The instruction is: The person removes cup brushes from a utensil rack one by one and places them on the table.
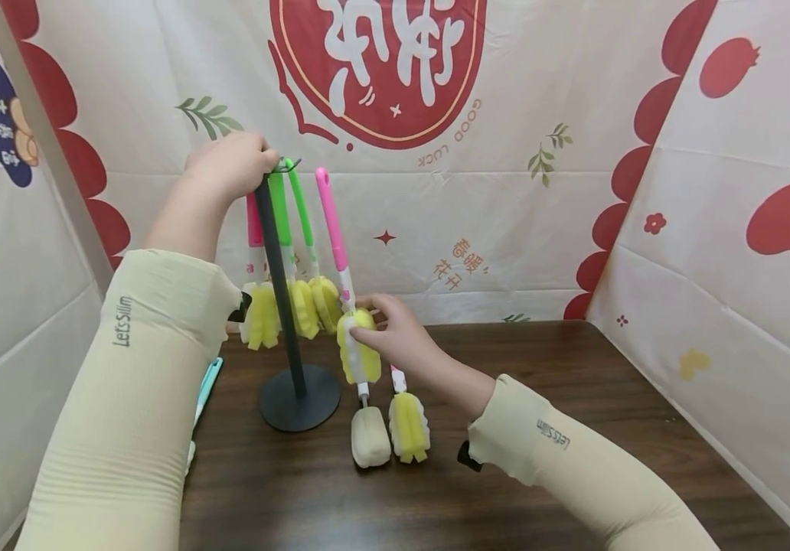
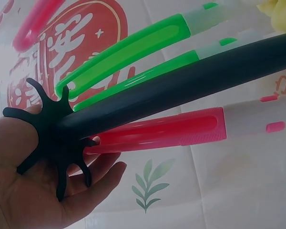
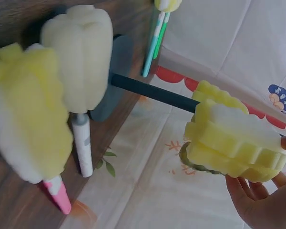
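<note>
My left hand (image 1: 233, 164) grips the top of a black hook stand (image 1: 281, 291); in the left wrist view its fingers curve round the spread hooks (image 2: 50, 114). From the hooks hang two green-handled sponge brushes (image 2: 128, 52) and one with a red-pink handle (image 2: 171, 131). Right of the stand, my right hand (image 1: 405, 337) pinches a pink-handled sponge brush (image 1: 331, 222) by its yellow and white head (image 3: 238, 138). That brush is upright, handle end up, at about hook height and apart from the hooks.
On the brown table (image 1: 505, 398) lie a cream-headed brush (image 1: 370, 438) and a yellow-and-white one (image 1: 409, 428), in front of the stand's round base (image 1: 298, 409). A turquoise handle (image 1: 209, 386) shows beside the left sleeve. Printed cloth walls (image 1: 505, 245) enclose the back and sides.
</note>
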The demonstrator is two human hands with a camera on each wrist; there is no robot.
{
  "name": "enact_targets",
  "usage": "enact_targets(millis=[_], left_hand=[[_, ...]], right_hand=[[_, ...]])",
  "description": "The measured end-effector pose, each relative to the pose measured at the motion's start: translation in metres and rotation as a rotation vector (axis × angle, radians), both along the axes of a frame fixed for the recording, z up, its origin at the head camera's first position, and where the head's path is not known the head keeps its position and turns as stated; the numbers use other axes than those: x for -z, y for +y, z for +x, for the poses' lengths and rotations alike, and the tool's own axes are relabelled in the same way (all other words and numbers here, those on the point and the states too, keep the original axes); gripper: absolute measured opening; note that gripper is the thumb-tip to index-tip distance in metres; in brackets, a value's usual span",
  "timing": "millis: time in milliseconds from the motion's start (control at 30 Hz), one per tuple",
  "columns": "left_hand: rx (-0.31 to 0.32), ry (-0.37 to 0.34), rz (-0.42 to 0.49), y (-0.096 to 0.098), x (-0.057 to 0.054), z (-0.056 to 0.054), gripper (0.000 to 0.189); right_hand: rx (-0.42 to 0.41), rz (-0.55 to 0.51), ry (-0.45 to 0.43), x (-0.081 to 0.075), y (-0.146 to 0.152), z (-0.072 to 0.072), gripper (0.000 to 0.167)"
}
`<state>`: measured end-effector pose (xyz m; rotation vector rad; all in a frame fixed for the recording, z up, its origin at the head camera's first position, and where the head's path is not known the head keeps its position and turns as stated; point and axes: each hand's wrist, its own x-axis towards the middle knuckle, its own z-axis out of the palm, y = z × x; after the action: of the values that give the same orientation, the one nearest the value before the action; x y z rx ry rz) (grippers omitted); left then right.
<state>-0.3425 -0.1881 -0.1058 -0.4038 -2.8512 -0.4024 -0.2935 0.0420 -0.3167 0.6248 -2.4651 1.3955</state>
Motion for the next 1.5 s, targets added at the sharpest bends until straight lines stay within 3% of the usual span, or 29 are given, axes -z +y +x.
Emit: enact_targets(millis=[333,833,1033,1500], left_hand=[[-0.012,0.012,0.009,-0.003,0.002,0.002,0.036],[-0.042,0.012,0.002,-0.004,-0.003,0.005,0.041],[-0.053,-0.004,0.008,-0.001,-0.002,0.008,0.043],[-0.045,-0.002,0.020,0.004,0.001,0.011,0.045]], right_hand=[[0.044,-0.008,-0.077,0.008,0.026,0.010,0.040],[0.135,-0.032,-0.041,0.014,0.064,0.015,0.036],[0.140,-0.047,-0.062,0.020,0.071,0.020,0.037],[0.248,-0.055,-0.047,0.031,0.088,0.029,0.037]])
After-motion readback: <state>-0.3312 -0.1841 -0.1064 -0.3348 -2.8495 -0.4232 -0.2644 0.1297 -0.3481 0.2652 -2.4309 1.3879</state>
